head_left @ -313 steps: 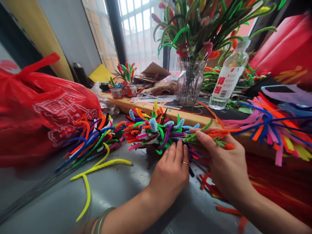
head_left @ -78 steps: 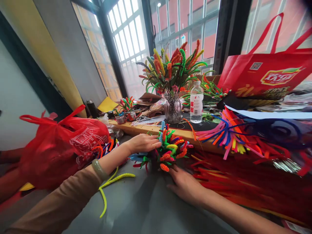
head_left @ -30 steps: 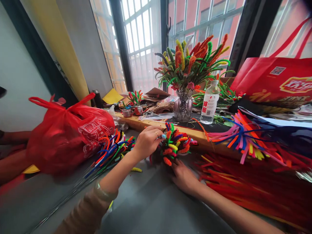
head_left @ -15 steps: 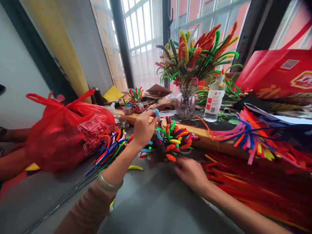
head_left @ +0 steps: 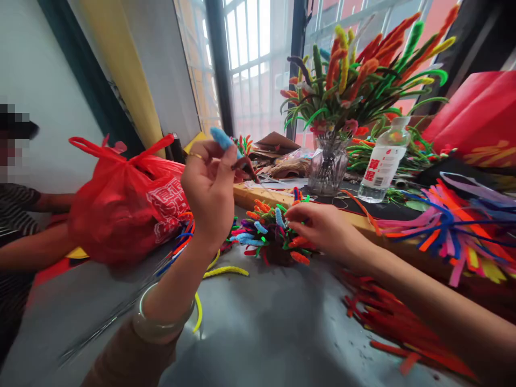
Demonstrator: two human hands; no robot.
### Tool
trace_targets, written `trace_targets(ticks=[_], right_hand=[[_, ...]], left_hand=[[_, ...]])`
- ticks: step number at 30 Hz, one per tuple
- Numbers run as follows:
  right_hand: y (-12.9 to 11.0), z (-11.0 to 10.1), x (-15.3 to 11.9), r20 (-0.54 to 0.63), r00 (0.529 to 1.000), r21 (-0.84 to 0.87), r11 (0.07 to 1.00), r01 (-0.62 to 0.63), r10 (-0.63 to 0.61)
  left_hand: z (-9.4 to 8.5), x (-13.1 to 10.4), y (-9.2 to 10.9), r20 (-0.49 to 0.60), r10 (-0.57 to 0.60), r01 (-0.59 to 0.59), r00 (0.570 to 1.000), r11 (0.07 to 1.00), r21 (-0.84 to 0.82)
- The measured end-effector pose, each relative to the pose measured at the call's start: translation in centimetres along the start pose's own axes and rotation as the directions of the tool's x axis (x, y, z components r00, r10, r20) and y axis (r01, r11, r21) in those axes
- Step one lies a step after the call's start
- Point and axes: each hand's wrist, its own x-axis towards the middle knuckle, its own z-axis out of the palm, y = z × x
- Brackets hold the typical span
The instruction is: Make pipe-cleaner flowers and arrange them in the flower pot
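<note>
Raised at centre left, my left hand (head_left: 212, 188) pinches a fuzzy light blue piece (head_left: 221, 138) between thumb and fingers; a brown strand hangs beside its fingertips. On the grey table (head_left: 258, 333) sits a low bunch of colourful fuzzy stems (head_left: 268, 234), with orange, blue, green and red tips. My right hand (head_left: 318, 223) reaches over the bunch's right side, its fingers pressed together at the stems. What those fingers hold, if anything, is hidden.
A red plastic bag (head_left: 116, 215) stands left, beside a person's arm (head_left: 40, 250). Behind are a glass vase (head_left: 328, 169) of fuzzy stems and a water bottle (head_left: 382, 161). Strips in several colours (head_left: 451, 226) and red strips (head_left: 395, 312) lie right; a yellow stem (head_left: 228, 271) lies centrally.
My left hand has risen and come closer with the light blue piece. My right hand has moved up from the table to the bunch's right side. The view has shifted left.
</note>
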Motion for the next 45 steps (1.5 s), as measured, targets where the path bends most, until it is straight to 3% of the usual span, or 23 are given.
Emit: trace_targets(ticks=[4, 9, 11, 14, 16, 21, 23, 25, 26, 27, 28, 30, 32, 34, 37, 43, 45], right_hand=[[1.0, 1.8, -0.9, 0.1, 0.994, -0.023, 0.999, -0.049, 0.051], [1.5, 2.3, -1.3, 0.083, 0.992, -0.016, 0.996, -0.089, 0.091], [1.3, 1.9, -1.2, 0.077, 0.992, -0.013, 0.995, -0.095, 0.096], [0.3, 0.9, -0.7, 0.0, 0.998, 0.013, 0.998, -0.063, 0.063], [-0.7, 0.2, -0.1, -0.045, 0.999, 0.121, 0.992, -0.022, 0.028], [-2.2, -0.8, 1.6, 0.089, 0.996, 0.507, 0.862, -0.021, -0.029], [-1.7, -1.0, 1.8, 0.068, 0.996, 0.555, 0.827, -0.091, 0.065], [-0.7, -1.1, 1.6, 0.021, 0.977, 0.604, 0.776, -0.181, 0.211], [0.0, -1.1, 1.5, 0.009, 0.962, 0.633, 0.743, -0.217, 0.273], [0.6, -1.2, 1.2, 0.004, 0.947, 0.66, 0.71, -0.245, 0.322], [1.2, -1.2, 1.0, -0.003, 0.934, 0.681, 0.684, -0.26, 0.358], [2.3, -1.2, 0.5, -0.023, 0.912, 0.695, 0.663, -0.279, 0.409], [3.0, -1.4, 0.1, -0.064, 0.892, 0.691, 0.664, -0.283, 0.447], [3.2, -1.6, -0.2, -0.124, 0.875, 0.689, 0.675, -0.264, 0.469], [2.9, -2.0, -0.9, -0.205, 0.865, 0.671, 0.709, -0.217, 0.458], [1.7, -1.8, -2.8, -0.175, 0.913, 0.578, 0.789, -0.207, 0.368], [1.5, -1.7, -3.5, -0.223, 0.912, 0.565, 0.808, -0.168, 0.345]], left_hand=[[-1.2, -1.3, -2.0, 0.001, -0.155, 0.155, 0.988, 0.988, -0.006], [-1.3, -1.8, -2.4, -0.113, -0.143, 0.142, 0.983, 0.99, -0.022], [-1.1, -1.7, -2.2, -0.105, -0.133, 0.132, 0.986, 0.991, -0.015], [-0.6, -1.5, -1.6, 0.024, -0.11, 0.11, 0.994, 0.994, 0.018], [0.1, -1.2, -1.1, 0.148, -0.103, 0.096, 0.984, 0.994, 0.052], [1.7, -0.2, -0.9, 0.419, -0.138, 0.106, 0.898, 0.989, 0.1], [1.7, -0.6, -1.9, 0.375, -0.175, 0.159, 0.91, 0.985, 0.073], [1.2, -2.2, -3.2, 0.22, -0.262, 0.244, 0.94, 0.964, 0.107], [0.8, -3.4, -3.8, 0.178, -0.331, 0.299, 0.927, 0.937, 0.183], [0.5, -5.0, -4.4, 0.231, -0.411, 0.34, 0.882, 0.894, 0.292], [0.2, -6.6, -4.7, 0.331, -0.473, 0.328, 0.817, 0.852, 0.408], [-0.3, -10.0, -4.8, 0.405, -0.503, 0.304, 0.764, 0.833, 0.462], [-0.5, -12.8, -4.3, 0.437, -0.494, 0.258, 0.752, 0.83, 0.495], [-0.3, -14.5, -3.7, 0.507, -0.396, 0.076, 0.765, 0.838, 0.54], [0.1, -15.6, -3.2, 0.594, -0.3, -0.063, 0.746, 0.857, 0.512], [0.1, -16.5, -3.4, 0.78, -0.149, -0.265, 0.608, 0.888, 0.376], [0.0, -16.7, -3.6, 0.803, -0.108, -0.32, 0.586, 0.88, 0.352]])
